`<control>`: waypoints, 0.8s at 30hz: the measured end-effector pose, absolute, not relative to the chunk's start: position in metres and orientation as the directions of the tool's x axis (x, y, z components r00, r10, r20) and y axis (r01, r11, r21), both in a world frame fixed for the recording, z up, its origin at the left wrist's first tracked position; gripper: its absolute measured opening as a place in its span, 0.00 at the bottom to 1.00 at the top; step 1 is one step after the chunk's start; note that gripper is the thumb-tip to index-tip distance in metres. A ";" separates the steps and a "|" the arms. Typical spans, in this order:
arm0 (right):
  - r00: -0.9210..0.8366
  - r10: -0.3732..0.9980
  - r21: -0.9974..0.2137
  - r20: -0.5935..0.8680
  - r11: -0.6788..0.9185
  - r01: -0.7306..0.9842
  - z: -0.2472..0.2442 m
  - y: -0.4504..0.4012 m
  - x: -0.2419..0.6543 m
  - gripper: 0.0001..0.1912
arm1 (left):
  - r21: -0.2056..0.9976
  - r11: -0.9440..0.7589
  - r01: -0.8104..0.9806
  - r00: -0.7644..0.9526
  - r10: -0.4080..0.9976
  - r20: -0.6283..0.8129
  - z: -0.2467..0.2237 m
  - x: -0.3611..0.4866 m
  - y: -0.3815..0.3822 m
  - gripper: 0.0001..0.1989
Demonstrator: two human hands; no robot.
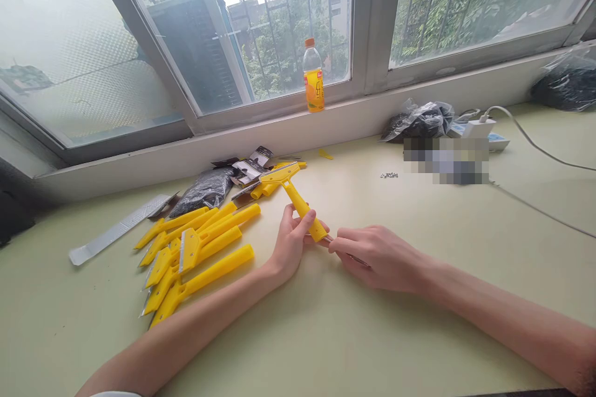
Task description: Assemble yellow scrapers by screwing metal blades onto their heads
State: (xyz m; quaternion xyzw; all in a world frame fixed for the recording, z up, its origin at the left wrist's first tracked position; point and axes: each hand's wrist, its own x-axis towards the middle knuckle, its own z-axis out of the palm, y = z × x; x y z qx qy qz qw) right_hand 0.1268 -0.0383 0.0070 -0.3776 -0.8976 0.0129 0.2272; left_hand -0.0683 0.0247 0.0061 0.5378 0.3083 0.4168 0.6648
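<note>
My left hand [291,242] is closed around the handle of a yellow scraper [302,201], with its wide blade head raised toward the window. My right hand [372,254] grips a slim shiny tool [359,260], which touches or nearly touches the lower end of the handle. Its tip is hidden by my fingers and the handle, so its exact kind does not show. Left of my left hand lies a pile of yellow scrapers [214,270], overlapping, with their blade heads mostly to the left.
Behind the pile lie a plastic bag of dark parts [202,191], black-and-white packets [254,166] and a clear strip [118,229]. Small metal pieces [389,175] sit right of centre. A power strip [498,141] with cables and a drink bottle [313,80] are farther back.
</note>
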 end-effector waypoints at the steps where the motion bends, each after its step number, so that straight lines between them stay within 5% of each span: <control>1: -0.592 0.699 -0.210 0.400 0.699 0.684 0.007 -0.038 0.127 0.11 | 0.972 0.072 -0.222 0.454 0.890 0.038 0.006 -0.068 0.025 0.19; 7: -0.381 0.829 -0.359 0.409 0.530 0.768 0.009 -0.038 0.124 0.10 | 0.976 0.070 -0.206 0.424 0.906 0.024 0.007 -0.067 0.026 0.22; 24: -0.295 0.838 -0.319 0.459 0.465 0.826 0.012 -0.037 0.131 0.13 | 0.973 0.061 -0.223 0.407 0.913 0.036 0.007 -0.067 0.026 0.22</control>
